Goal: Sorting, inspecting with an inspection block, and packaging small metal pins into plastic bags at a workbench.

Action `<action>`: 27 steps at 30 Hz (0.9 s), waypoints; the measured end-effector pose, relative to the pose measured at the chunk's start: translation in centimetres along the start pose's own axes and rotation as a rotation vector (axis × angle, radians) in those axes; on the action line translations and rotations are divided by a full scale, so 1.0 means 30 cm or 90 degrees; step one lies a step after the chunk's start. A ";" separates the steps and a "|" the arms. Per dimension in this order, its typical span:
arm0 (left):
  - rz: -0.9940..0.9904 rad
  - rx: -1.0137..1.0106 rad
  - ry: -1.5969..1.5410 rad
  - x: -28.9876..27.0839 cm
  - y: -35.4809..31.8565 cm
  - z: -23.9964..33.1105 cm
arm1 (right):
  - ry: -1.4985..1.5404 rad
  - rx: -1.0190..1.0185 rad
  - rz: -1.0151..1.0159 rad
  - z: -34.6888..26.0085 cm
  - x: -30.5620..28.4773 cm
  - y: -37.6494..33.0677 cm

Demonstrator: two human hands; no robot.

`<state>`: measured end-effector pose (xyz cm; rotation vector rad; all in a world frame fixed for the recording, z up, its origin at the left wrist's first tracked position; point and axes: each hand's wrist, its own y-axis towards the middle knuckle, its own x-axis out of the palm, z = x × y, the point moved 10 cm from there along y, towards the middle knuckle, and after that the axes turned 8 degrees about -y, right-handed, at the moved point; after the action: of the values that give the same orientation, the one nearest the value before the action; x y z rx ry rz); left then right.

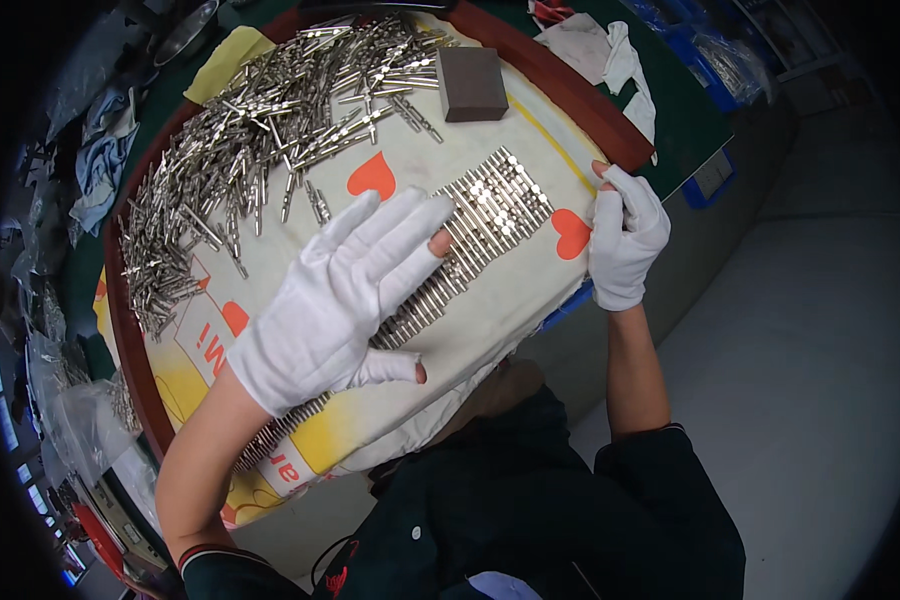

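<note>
My left hand (345, 290), in a white glove with bare fingertips showing, is spread flat over a long row of shiny metal rods (492, 205). The rods lie side by side and it hides the middle of the row. Whether the palm presses on them or hovers just above, I cannot tell. My right hand (627, 240), gloved the same way, is at the right edge of the cloth, beyond the row's end. Its fingers are curled in, and anything within them is hidden. A large heap of loose metal rods (270, 115) covers the far left.
A dark rectangular block (472, 85) stands at the back beside the heap. Beneath everything is a pale cloth (510, 300) with red hearts, bordered by a raised reddish-brown rim (580, 90). White rags (625, 75) lie past the rim, and plastic bags (85, 430) at the left.
</note>
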<state>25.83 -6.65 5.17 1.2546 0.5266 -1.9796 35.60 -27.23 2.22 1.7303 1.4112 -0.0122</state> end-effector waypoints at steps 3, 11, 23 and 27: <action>0.013 0.075 0.003 0.004 0.109 -0.020 | 0.003 -0.009 0.021 0.000 -0.011 -0.003; 0.036 0.203 -0.025 0.073 0.229 -0.076 | -0.037 -0.002 0.008 -0.015 -0.005 0.001; 0.064 0.209 -0.025 0.083 0.277 -0.083 | -0.027 -0.007 0.013 -0.017 -0.003 -0.001; 0.039 0.205 -0.024 0.098 0.295 -0.093 | -0.037 -0.024 0.017 -0.018 -0.003 -0.002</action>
<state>33.40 -11.65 1.64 1.4033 0.1495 -2.0884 35.24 -26.98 2.56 1.7051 1.3386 -0.0211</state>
